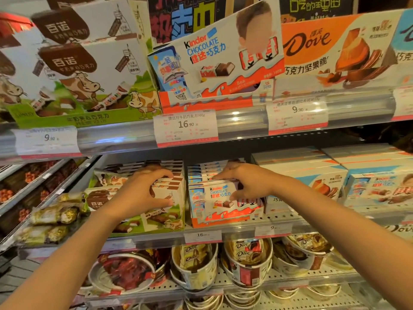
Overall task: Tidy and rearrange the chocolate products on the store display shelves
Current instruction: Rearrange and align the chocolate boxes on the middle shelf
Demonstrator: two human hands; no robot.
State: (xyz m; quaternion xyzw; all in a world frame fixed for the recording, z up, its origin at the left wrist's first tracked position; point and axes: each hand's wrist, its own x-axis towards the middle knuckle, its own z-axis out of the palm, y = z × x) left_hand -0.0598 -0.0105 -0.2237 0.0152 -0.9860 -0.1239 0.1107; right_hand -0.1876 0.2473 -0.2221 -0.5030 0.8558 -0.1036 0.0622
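On the middle shelf (241, 229) stand two rows of chocolate boxes side by side. My left hand (138, 193) grips the front of the row of white-and-brown cow-print chocolate boxes (167, 198), fingers over the top edge and thumb on the front face. My right hand (243, 182) grips the front Kinder chocolate box (219, 202) the same way, fingers on top and thumb against its face. More Kinder boxes stand stacked behind it.
Dove boxes (317, 184) fill the shelf to the right. Gold-wrapped chocolates (55, 213) lie at the left. Dove tubs (245, 260) stand on the shelf below. On the shelf above are cow-print cartons (73, 72), a Kinder display box (214, 59) and price tags (185, 127).
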